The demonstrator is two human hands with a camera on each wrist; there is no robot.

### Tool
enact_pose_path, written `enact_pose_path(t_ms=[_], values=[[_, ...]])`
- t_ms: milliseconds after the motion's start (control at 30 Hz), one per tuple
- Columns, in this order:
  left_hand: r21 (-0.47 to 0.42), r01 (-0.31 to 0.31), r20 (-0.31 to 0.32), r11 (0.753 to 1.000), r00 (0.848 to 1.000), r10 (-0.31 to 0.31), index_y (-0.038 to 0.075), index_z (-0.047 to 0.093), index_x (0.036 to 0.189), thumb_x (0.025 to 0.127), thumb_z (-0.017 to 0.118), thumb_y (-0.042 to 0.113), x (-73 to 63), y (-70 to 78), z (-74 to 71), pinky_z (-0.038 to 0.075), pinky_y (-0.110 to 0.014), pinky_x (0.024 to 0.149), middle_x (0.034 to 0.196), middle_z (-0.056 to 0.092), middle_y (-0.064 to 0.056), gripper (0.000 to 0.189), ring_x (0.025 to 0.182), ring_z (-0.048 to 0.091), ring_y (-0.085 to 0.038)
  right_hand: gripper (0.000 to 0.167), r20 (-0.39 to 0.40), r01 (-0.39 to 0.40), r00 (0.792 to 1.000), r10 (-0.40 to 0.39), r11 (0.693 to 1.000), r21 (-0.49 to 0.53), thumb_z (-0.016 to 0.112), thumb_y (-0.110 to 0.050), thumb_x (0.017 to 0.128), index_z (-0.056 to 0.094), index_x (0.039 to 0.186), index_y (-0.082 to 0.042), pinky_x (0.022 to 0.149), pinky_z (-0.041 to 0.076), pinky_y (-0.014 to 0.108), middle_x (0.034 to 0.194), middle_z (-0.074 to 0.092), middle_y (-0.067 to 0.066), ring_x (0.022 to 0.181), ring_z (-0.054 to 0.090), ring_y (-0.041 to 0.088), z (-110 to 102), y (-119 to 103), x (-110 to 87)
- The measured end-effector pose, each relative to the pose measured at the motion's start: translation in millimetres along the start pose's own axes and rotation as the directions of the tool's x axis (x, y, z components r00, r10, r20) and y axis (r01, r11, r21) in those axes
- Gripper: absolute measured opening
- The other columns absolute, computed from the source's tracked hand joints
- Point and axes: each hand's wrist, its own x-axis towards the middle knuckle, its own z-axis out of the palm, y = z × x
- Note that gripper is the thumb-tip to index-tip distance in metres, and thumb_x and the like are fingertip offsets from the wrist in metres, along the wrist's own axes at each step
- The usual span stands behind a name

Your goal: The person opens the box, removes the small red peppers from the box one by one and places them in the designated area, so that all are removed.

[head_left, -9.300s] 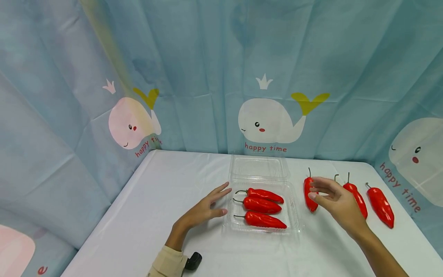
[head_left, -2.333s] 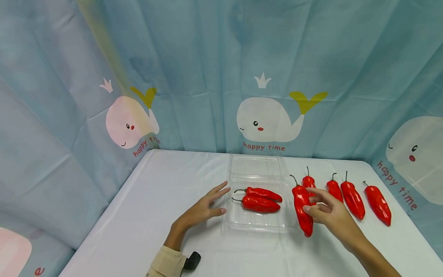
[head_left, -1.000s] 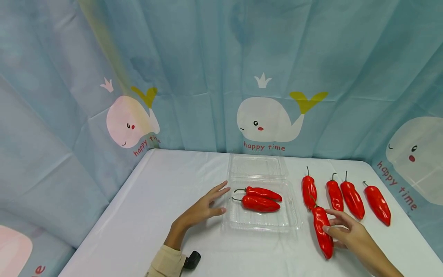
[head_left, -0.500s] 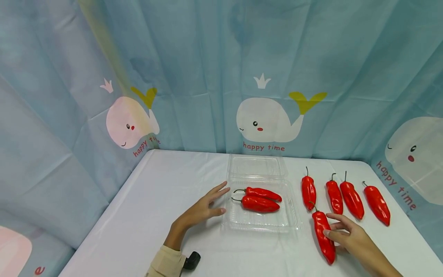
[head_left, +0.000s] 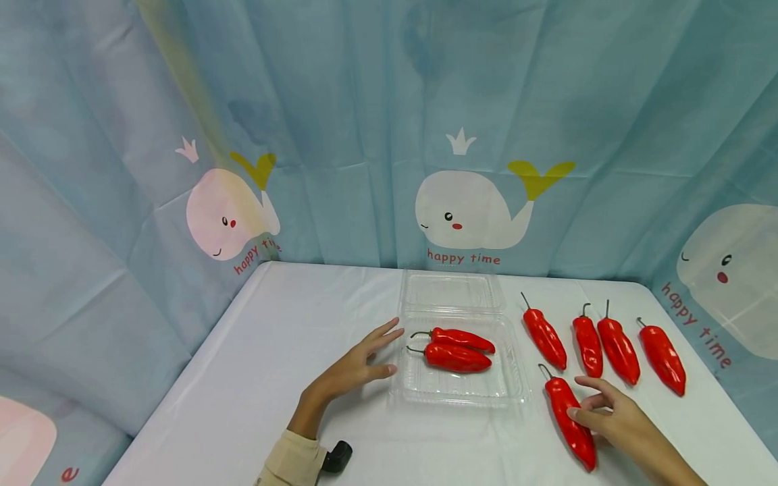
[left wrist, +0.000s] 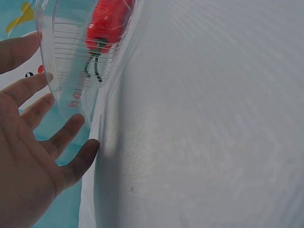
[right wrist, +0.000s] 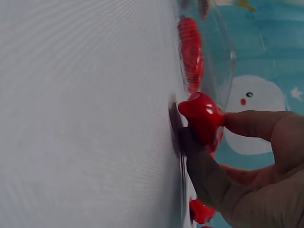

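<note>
My right hand (head_left: 623,418) holds a long red pepper (head_left: 571,425) near the table's front right, its green stem pointing away. In the right wrist view, the thumb and fingers grip either side of the same red pepper (right wrist: 203,116), close over the white cloth. My left hand (head_left: 355,370) has its fingers spread at the left side of a clear plastic clamshell box (head_left: 462,390). Seen from the left wrist, those fingertips lie right at the wall of the box (left wrist: 64,61). Two red peppers (head_left: 458,358) lie side by side in the box, stems to the left.
Behind the box its clear lid (head_left: 451,293) lies folded back. A slanted red pepper (head_left: 544,339) is just beyond my right hand, with several more peppers (head_left: 618,351) to its right. A blue whale-print curtain (head_left: 340,135) hangs behind the white table (head_left: 243,378).
The front pepper of three left the box in my right hand and came down to the front right. The loose pepper behind it has swung from upright to slanted. My left hand stayed put.
</note>
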Motion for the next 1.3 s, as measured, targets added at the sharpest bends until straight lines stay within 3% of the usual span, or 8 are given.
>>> enact_pose_path(t_ms=[267, 400, 800, 1300], values=[[-0.007, -0.004, -0.001, 1.000, 1.000, 0.004, 0.014, 0.039, 0.166, 0.100, 0.065, 0.024, 0.0, 0.2, -0.1, 0.026, -0.069, 0.125, 0.179, 0.017, 0.000, 0.072, 0.164, 0.016, -0.035, 0.087, 0.006, 0.018, 1.000, -0.017, 0.997, -0.071, 0.079, -0.031, 0.092, 0.033, 0.155, 0.008, 0.076, 0.063, 0.035, 0.091, 0.068, 0.004, 0.079, 0.063, 0.018, 1, -3, -3.2], [-0.006, 0.002, 0.000, 1.000, 1.000, -0.002, 0.014, 0.039, 0.165, 0.099, 0.065, 0.025, -0.3, 1.1, -0.1, 0.025, -0.068, 0.125, 0.179, 0.017, 0.001, 0.072, 0.164, 0.015, -0.035, 0.085, 0.009, 0.028, 1.000, -0.027, 0.997, -0.078, 0.078, -0.031, 0.093, 0.034, 0.154, 0.009, 0.073, 0.062, 0.033, 0.089, 0.068, 0.004, 0.077, 0.063, 0.018, 2, -4, -5.4], [0.002, 0.005, -0.001, 1.000, 1.000, -0.005, 0.015, 0.039, 0.166, 0.099, 0.065, 0.027, -0.1, 0.1, 0.2, 0.025, -0.070, 0.124, 0.178, 0.017, 0.002, 0.072, 0.164, 0.016, -0.035, 0.091, 0.017, 0.018, 1.000, -0.017, 0.997, -0.073, 0.081, -0.040, 0.091, 0.037, 0.155, 0.007, 0.072, 0.064, 0.035, 0.105, 0.070, 0.009, 0.077, 0.065, 0.018, -3, -2, -3.1], [0.010, 0.012, -0.004, 1.000, 1.000, -0.012, 0.016, 0.039, 0.166, 0.098, 0.064, 0.028, 0.2, 0.3, 0.3, 0.025, -0.071, 0.124, 0.178, 0.017, 0.002, 0.073, 0.164, 0.015, -0.035, 0.090, -0.006, 0.080, 0.997, -0.081, 0.992, -0.097, 0.081, -0.043, 0.090, 0.040, 0.155, 0.005, 0.076, 0.066, 0.037, 0.111, 0.070, 0.011, 0.087, 0.069, 0.016, -9, -7, -2.1]])
